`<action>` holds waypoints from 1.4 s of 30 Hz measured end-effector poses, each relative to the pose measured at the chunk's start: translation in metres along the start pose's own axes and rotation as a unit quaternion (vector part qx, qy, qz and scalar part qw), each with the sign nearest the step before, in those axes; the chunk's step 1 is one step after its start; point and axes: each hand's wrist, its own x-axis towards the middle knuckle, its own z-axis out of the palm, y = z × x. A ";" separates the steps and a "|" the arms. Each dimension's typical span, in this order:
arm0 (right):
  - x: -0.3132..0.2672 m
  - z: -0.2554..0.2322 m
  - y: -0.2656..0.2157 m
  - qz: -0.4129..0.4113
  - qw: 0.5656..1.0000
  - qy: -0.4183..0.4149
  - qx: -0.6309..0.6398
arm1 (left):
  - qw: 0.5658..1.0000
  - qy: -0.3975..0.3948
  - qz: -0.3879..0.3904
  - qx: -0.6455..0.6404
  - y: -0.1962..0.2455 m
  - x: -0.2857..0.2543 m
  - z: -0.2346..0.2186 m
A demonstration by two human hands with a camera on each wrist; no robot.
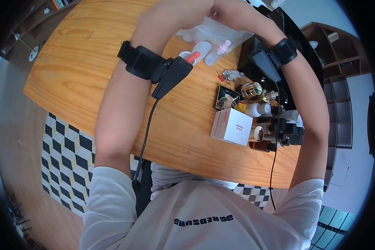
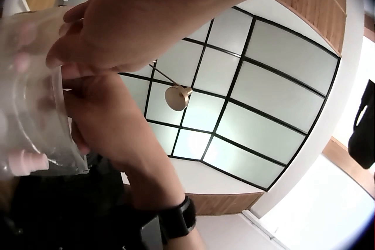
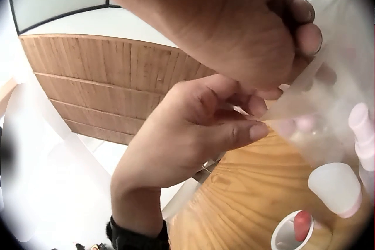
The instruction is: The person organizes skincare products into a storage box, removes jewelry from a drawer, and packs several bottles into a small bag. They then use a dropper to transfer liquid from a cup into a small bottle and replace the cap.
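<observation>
Between both hands' fingers (image 3: pixel 246 133), the clear bag's (image 3: pixel 328 86) top edge sits pinched.

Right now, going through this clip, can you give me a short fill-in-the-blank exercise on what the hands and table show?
1. Both hands, the left hand and the right hand, pinch the edge of a clear plastic ____.
2. The white box stands on the ____ table.
3. The floor under the table has a black-and-white ____ pattern.
4. Each wrist wears a ____ strap carrying a camera.

Missing words: bag; wooden; checkered; black
</observation>
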 end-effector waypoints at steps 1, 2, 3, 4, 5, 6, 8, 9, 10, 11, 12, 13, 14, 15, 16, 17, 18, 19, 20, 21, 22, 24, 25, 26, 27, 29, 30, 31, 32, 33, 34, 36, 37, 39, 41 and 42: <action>0.002 -0.002 -0.003 0.015 0.996 -0.079 -0.031 | 0.999 -0.022 -0.027 0.024 0.000 -0.001 0.002; 0.006 0.004 -0.002 0.015 0.996 -0.079 -0.029 | 0.996 -0.043 -0.052 0.049 -0.001 -0.001 0.003; 0.012 0.016 0.003 0.038 0.996 -0.083 -0.025 | 0.996 -0.044 -0.052 0.049 -0.003 0.000 0.004; 0.016 0.025 0.005 0.062 0.994 -0.087 -0.021 | 0.996 -0.040 -0.052 0.063 -0.001 0.001 0.002; 0.017 0.034 0.009 0.063 0.994 -0.087 -0.020 | 0.995 -0.036 -0.051 0.077 0.000 0.002 0.002; 0.017 0.041 0.014 0.035 0.996 -0.079 -0.012 | 0.995 -0.038 -0.051 0.076 0.001 0.002 0.000; 0.015 0.049 0.015 0.003 0.997 -0.073 0.000 | 0.997 -0.066 -0.045 0.020 0.016 0.000 -0.019; 0.015 0.050 0.015 0.014 0.997 -0.081 -0.011 | 0.996 -0.068 -0.048 0.021 0.016 0.000 -0.017; 0.015 0.047 0.010 0.025 0.995 -0.088 -0.023 | 0.997 -0.050 -0.049 0.016 0.015 0.001 -0.013; 0.014 0.042 0.008 0.023 0.996 -0.088 -0.022 | 0.998 -0.031 -0.049 0.012 0.013 0.002 -0.011; 0.008 0.033 0.009 -0.001 0.998 -0.059 0.004 | 0.998 -0.031 -0.050 0.012 0.010 0.002 -0.010; 0.000 0.019 0.005 -0.024 0.999 -0.030 0.030 | 0.997 -0.022 -0.071 -0.030 0.009 0.002 -0.010; -0.009 0.000 0.000 -0.016 1.000 -0.017 0.000 | 0.993 -0.012 -0.092 -0.071 0.008 0.003 -0.010; -0.015 -0.015 -0.001 -0.008 1.000 -0.003 -0.030 | 0.993 -0.012 -0.092 -0.072 0.004 0.003 -0.008; -0.010 -0.021 0.011 0.047 0.994 -0.022 -0.095 | 0.995 0.017 -0.076 -0.061 -0.002 0.003 -0.004; -0.023 -0.036 0.012 0.035 0.994 0.031 -0.095 | 0.996 0.047 -0.060 -0.049 -0.008 0.002 0.000; -0.031 -0.054 0.011 0.084 0.994 0.033 -0.060 | 0.996 0.047 -0.060 -0.049 -0.013 0.001 0.004; -0.046 -0.072 0.000 0.103 0.993 0.060 -0.023 | 0.994 0.098 -0.028 -0.045 -0.018 0.000 0.009; -0.054 -0.084 -0.011 0.130 0.989 0.060 0.044 | 0.988 0.148 0.003 -0.040 -0.020 -0.001 0.010; -0.059 -0.090 -0.021 0.157 0.980 0.059 0.111 | 0.988 0.149 0.003 -0.039 -0.020 -0.001 0.007; -0.063 -0.087 -0.033 0.157 0.980 0.060 0.111 | 0.989 0.141 -0.014 -0.045 -0.017 0.000 0.001; -0.066 -0.071 -0.054 -0.010 0.990 0.137 0.039 | 0.990 0.131 -0.025 -0.051 -0.003 0.003 -0.020; -0.051 -0.064 -0.044 0.021 0.995 0.049 0.079 | 0.996 0.058 -0.056 -0.050 0.009 0.003 -0.038; -0.042 -0.051 -0.055 0.000 0.999 0.041 0.011 | 0.995 -0.015 -0.086 -0.047 0.015 0.004 -0.048; -0.043 -0.052 -0.065 -0.022 1.000 0.008 0.007 | 0.995 -0.015 -0.082 -0.046 0.012 0.003 -0.047; -0.019 -0.009 -0.060 -0.026 0.999 -0.030 0.003 | 0.996 0.028 -0.060 -0.055 0.001 0.001 -0.041; -0.011 0.013 -0.061 -0.019 0.999 -0.016 -0.021 | 0.997 0.028 -0.058 -0.053 0.000 0.000 -0.044; -0.007 0.023 -0.064 -0.013 0.999 -0.002 -0.044 | 0.993 0.015 -0.046 -0.107 0.002 -0.002 -0.048; -0.004 0.028 -0.062 -0.035 0.999 0.000 -0.038 | 0.987 0.002 -0.034 -0.160 0.004 -0.004 -0.051; -0.002 0.032 -0.059 -0.035 0.999 0.001 -0.038 | 0.987 0.001 -0.033 -0.159 0.006 -0.006 -0.053; -0.001 0.034 -0.058 -0.047 0.998 -0.019 -0.047 | 0.991 -0.006 -0.052 -0.121 0.011 -0.009 -0.057; -0.001 0.039 -0.054 -0.058 0.996 -0.042 -0.056 | 0.994 -0.014 -0.071 -0.086 0.008 -0.009 -0.053; -0.002 0.040 -0.052 -0.052 0.997 -0.042 -0.045 | 0.995 0.004 -0.064 -0.073 -0.002 -0.008 -0.045; -0.005 0.033 -0.049 -0.048 0.997 -0.044 -0.035 | 0.996 0.023 -0.060 -0.063 -0.006 -0.007 -0.040; -0.006 0.008 -0.046 0.026 0.999 -0.021 -0.002 | 0.991 -0.022 -0.103 -0.084 -0.003 -0.003 -0.046; -0.003 0.021 -0.010 -0.060 0.984 0.164 -0.040 | 0.991 -0.019 -0.106 -0.084 -0.003 -0.004 -0.045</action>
